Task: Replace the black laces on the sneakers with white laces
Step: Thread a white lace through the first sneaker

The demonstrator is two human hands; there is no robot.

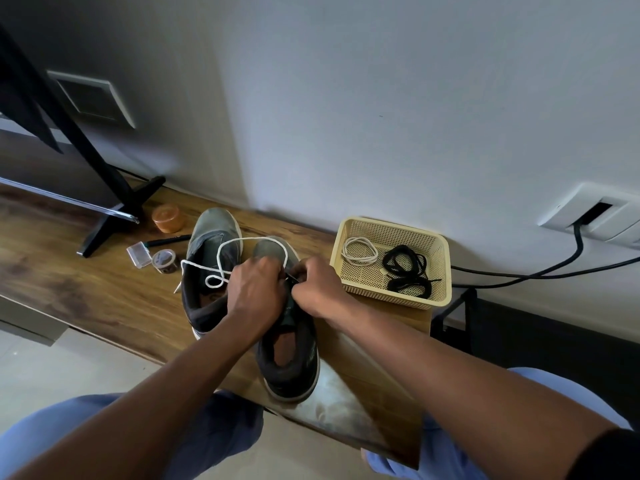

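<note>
while a wooden tabletop is running along the wall, a black stand is resting its foot on the far left of it. a cream mesh basket is sitting at the right end against the wall, holding a coiled white lace on its left side and a tangle of black laces on its right. two dark sneakers are standing side by side on the tabletop, toes toward the wall: the left sneaker is lying farther back, the right sneaker is nearer the front edge. both hands are meeting over the lacing area of the right sneaker, fingers curled; the left hand and the right hand are pinching something thin and dark between them, though exactly what is hard to tell. a loose white lace is looping from under the hands across the left sneaker. an orange tub, a pen, a clear small box and a tape roll are lying near the stand.
</note>
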